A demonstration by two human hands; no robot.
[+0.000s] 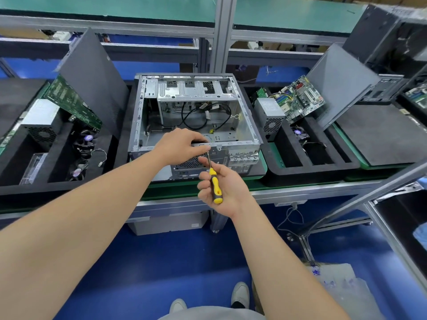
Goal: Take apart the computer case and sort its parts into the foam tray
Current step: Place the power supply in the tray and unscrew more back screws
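"Where did the computer case (198, 93) sit?"
"Open-topped, at the worktop's (175, 190) front edge, the foam tray (307, 172) just beside it."
"And the hands?"
"The left hand (182, 144) curled its fingers over the near rim. The right hand (224, 188) gripped a yellow screwdriver (215, 184), tip at the rear panel."

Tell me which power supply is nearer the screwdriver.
The power supply in the foam tray right of the case; the other supply stands in the left tray.

Bare-metal case (245, 125) (matt foam tray (300, 172))
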